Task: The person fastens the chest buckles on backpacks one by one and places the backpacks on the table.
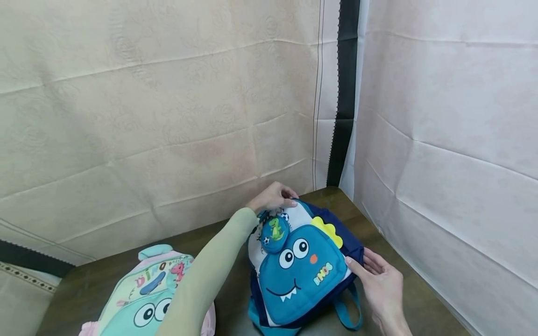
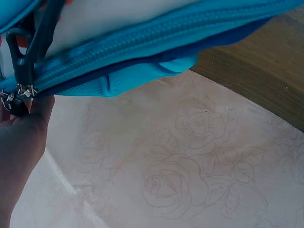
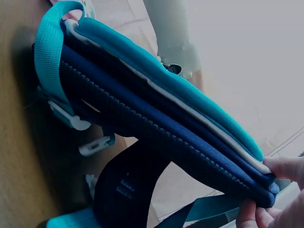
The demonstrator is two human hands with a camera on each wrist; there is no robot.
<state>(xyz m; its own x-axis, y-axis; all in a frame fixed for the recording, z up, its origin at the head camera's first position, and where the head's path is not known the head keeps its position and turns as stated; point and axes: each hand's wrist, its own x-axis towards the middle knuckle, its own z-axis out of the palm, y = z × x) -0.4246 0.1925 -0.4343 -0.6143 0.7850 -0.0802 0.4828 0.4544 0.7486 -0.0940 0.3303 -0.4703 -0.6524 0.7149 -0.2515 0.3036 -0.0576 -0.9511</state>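
Observation:
A blue children's backpack [image 1: 302,294] with a cartoon dinosaur face lies tilted on the table, front upward. My left hand [image 1: 273,197] grips its top edge, beside a small round dinosaur pouch [image 1: 275,234]. In the left wrist view the fingers are at the zipper pulls [image 2: 24,91], below a black clip [image 2: 28,52]; some fingertips are hidden. At the backpack's right side, my right hand [image 1: 381,282] pinches the edge between thumb and fingers. The right wrist view shows that side raised, with a shoulder strap [image 3: 126,185] and teal webbing [image 3: 47,61] hanging beneath.
A pink and mint backpack [image 1: 122,298] lies to the left, partly covered by my left sleeve [image 1: 210,270]. Both bags are on a dark wooden table [image 1: 399,242]. Pale patterned sheets [image 1: 168,116] hang behind the table and along its right side.

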